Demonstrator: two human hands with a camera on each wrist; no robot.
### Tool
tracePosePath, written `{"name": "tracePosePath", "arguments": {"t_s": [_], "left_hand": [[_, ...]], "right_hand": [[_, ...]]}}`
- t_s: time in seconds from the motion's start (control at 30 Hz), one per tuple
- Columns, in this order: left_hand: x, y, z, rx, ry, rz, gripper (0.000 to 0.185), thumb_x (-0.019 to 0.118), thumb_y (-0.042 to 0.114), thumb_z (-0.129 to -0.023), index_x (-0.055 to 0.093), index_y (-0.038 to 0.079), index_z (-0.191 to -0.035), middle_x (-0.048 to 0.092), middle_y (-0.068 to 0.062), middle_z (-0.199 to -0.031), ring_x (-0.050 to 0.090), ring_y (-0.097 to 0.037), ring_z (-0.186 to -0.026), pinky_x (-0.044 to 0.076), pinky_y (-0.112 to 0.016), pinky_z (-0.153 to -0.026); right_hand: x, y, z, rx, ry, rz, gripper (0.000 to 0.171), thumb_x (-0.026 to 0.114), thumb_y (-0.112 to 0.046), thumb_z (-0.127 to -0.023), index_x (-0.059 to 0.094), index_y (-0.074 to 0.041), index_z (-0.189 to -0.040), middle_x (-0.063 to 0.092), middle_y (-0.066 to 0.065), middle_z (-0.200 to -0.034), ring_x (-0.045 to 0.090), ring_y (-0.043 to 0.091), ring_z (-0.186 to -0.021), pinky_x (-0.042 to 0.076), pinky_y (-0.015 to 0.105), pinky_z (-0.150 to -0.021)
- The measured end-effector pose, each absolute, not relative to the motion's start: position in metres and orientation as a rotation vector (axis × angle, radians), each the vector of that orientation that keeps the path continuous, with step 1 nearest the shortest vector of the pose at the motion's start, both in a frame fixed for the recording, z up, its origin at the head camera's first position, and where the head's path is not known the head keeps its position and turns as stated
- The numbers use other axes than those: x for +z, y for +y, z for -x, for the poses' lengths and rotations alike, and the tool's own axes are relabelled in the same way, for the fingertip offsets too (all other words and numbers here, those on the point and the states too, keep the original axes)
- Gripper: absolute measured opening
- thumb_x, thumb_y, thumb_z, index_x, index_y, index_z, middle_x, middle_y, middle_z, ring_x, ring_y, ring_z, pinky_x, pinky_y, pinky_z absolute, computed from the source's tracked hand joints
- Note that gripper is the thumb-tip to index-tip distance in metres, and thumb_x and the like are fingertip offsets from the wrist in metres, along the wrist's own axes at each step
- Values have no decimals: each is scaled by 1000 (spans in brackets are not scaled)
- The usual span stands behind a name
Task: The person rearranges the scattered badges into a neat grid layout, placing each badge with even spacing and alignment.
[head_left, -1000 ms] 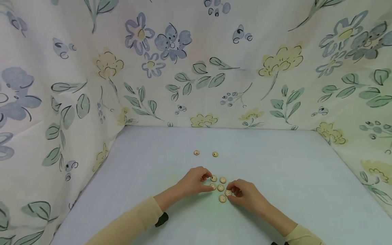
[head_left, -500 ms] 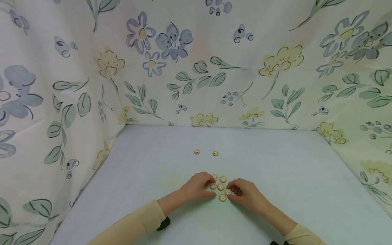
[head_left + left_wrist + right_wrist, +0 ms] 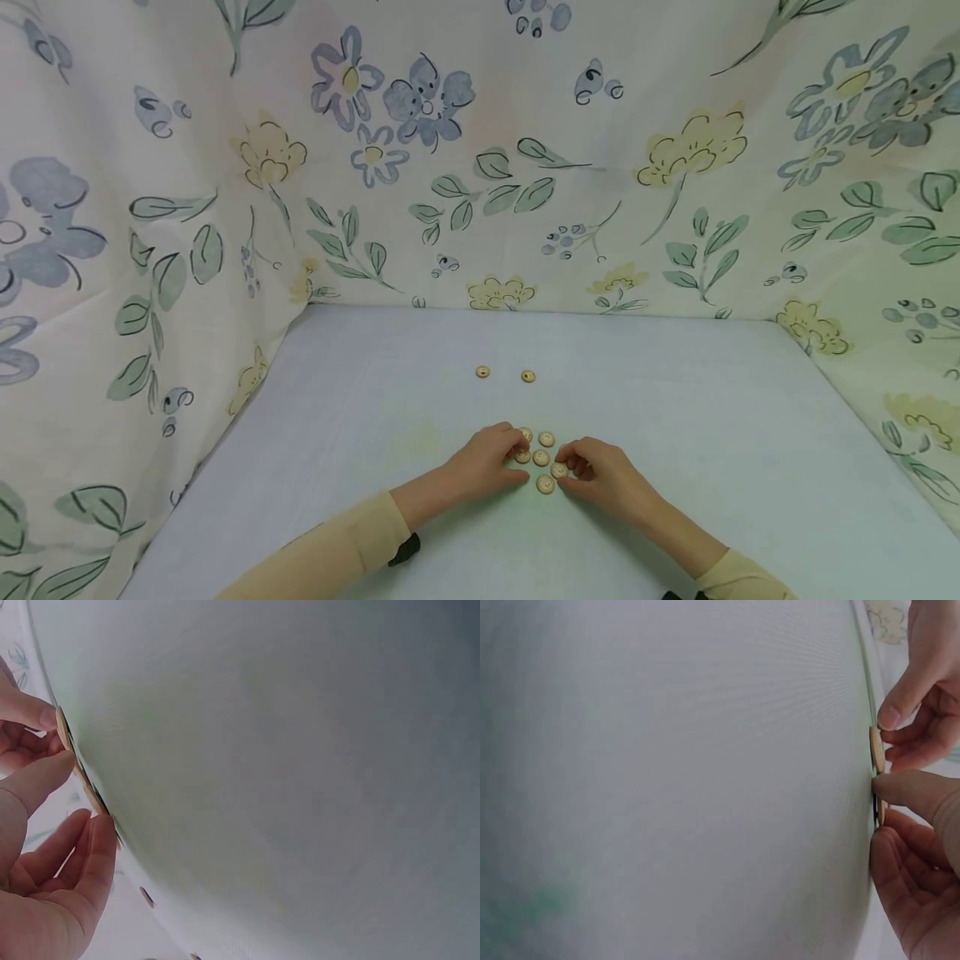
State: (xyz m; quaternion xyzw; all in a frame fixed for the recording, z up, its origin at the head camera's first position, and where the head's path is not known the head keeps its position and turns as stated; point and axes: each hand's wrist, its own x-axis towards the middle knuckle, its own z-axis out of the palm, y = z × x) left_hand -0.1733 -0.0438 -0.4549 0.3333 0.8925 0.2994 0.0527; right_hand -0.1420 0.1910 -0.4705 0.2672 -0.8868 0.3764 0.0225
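- Where the desk (image 3: pixel 675 433) lies nearest, the right hand (image 3: pixel 600 475) pinches a button (image 3: pixel 558 471), its grip clamped
- left hand (image 3: pixel 483 457) pinches another button (image 3: pixel 522 456) in the cluster
- two buttons (image 3: pixel 482 372) lie farther off, near the floral cloth (image 3: pixel 480 167)

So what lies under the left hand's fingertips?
The left hand covers part of two wooden buttons at the cluster's left edge on the pale table. Whether more lie beneath the fingers is hidden.
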Motion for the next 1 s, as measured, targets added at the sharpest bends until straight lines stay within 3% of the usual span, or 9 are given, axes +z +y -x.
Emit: {"name": "tracePosePath", "arguments": {"t_s": [0.63, 1.0], "left_hand": [[-453, -42, 178, 855, 2747, -1022, 17, 75, 12, -82, 67, 6, -96, 48, 5, -77, 41, -6, -68, 37, -19, -63], [-453, -41, 182, 861, 2732, -992, 14, 74, 12, -83, 67, 6, -94, 54, 2, -79, 45, -5, -69, 42, -19, -66]], "right_hand": [[-470, 191, 141, 1155, -2723, -841, 22, 78, -7, -81, 67, -8, -100, 60, -5, -86, 56, 9, -76, 50, 23, -65], [-471, 190, 142, 1167, -2766, -805, 23, 78, -5, -80, 67, -8, -101, 60, -3, -87, 56, 9, -77, 50, 23, -67]]}}
